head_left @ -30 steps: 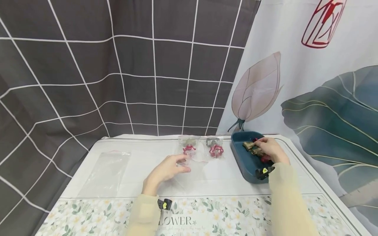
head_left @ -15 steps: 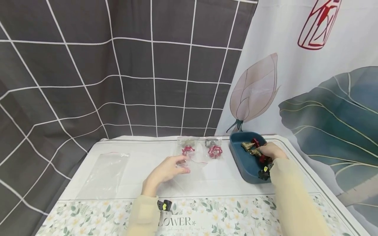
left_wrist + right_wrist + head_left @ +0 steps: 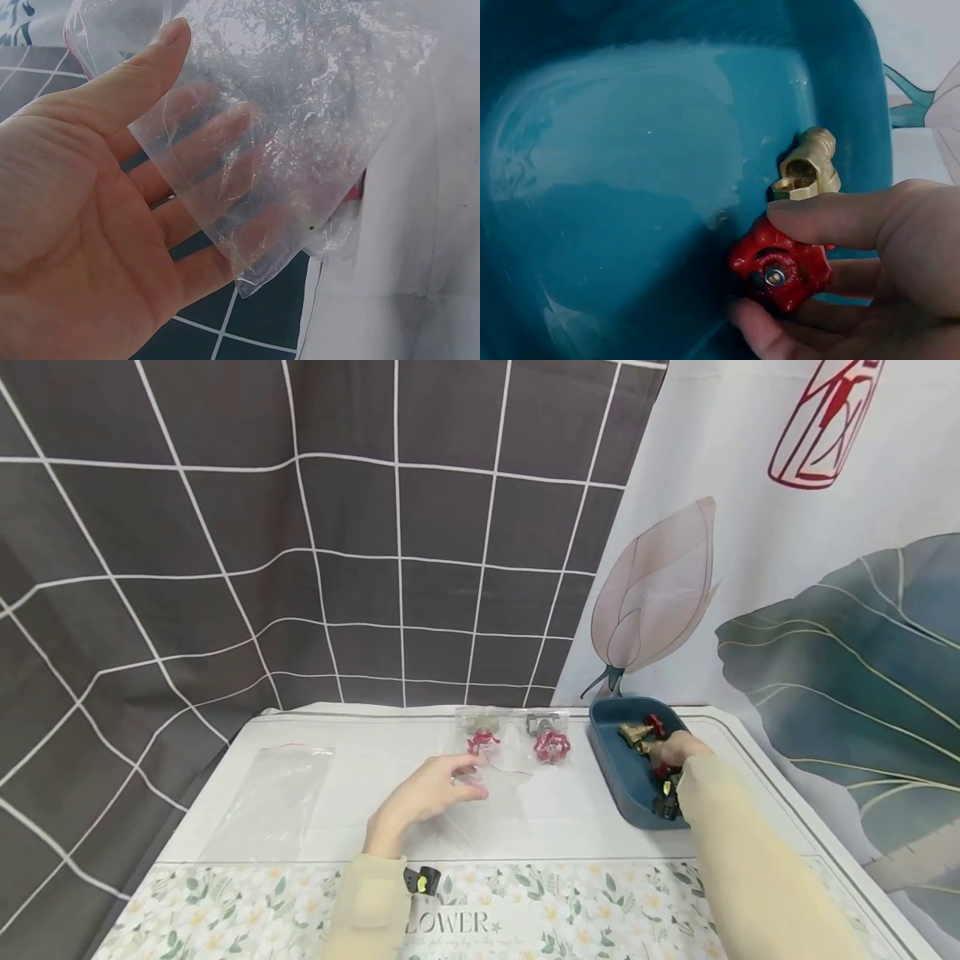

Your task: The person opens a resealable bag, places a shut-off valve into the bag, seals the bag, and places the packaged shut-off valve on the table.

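In the head view my left hand [image 3: 427,793] hovers above the middle of the table, thumb and fingers apart. A clear plastic bag [image 3: 322,112] lies over those fingers in the left wrist view, the thumb on its near side; whether the fingers are inside or behind it I cannot tell. My right hand [image 3: 681,748] reaches into a blue tray [image 3: 613,772]. There it grips a valve by its red handwheel [image 3: 780,266], thumb above and fingers below. A brass valve body [image 3: 810,165] shows just beyond the thumb. Another brass valve [image 3: 634,732] lies farther back.
Two bagged valves with red handwheels, one on the left [image 3: 483,741] and one on the right [image 3: 552,745], lie at the table's back. A flat clear bag [image 3: 273,797] lies at left. A grid-patterned curtain [image 3: 337,527] hangs behind the table.
My right hand has turned and dipped lower into the tray, its fingers now closed round a handwheel. More of the brass valve behind shows. The left hand has stayed in place.
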Available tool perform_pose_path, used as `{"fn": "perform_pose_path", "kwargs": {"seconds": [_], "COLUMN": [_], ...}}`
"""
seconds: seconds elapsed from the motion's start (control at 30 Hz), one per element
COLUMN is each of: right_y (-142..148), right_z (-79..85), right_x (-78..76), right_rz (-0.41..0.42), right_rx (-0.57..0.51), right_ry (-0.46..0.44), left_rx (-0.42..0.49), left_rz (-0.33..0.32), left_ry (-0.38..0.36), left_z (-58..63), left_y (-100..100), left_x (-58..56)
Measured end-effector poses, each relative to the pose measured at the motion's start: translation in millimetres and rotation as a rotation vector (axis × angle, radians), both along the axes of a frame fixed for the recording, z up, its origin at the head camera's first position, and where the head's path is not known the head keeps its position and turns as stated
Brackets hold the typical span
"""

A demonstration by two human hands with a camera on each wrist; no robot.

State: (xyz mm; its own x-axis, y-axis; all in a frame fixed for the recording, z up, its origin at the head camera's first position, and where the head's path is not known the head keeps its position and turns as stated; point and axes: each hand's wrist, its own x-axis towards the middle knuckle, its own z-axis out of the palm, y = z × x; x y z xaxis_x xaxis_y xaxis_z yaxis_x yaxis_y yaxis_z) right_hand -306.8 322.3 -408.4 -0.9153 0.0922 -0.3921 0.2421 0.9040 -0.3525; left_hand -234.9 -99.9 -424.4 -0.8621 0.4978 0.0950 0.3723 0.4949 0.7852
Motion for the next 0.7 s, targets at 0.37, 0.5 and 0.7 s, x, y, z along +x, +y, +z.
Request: {"fn": "perform_pose_path", "kwargs": {"seconds": [0.37, 0.5, 0.7], "right_y": [3, 3, -1], "right_z": [-3.4, -1.0, 16.8], "right_x": [2.9, 4.2, 6.5], "right_rz": [-0.228, -0.285, -0.189], "right_rx": [-0.404, -0.519, -0.484], "right_ry": [0.045, 0.066, 0.120], "left_rx": [-0.028, -0.022, -0.015], "left_rz": [0.004, 0.000, -0.002], "left_ry": [-0.001, -0.002, -0.006], "left_z": [2.4, 2.3, 1.4], "left_y": [1, 1, 1], "left_x": [-0.3, 0.0, 0.5]}}
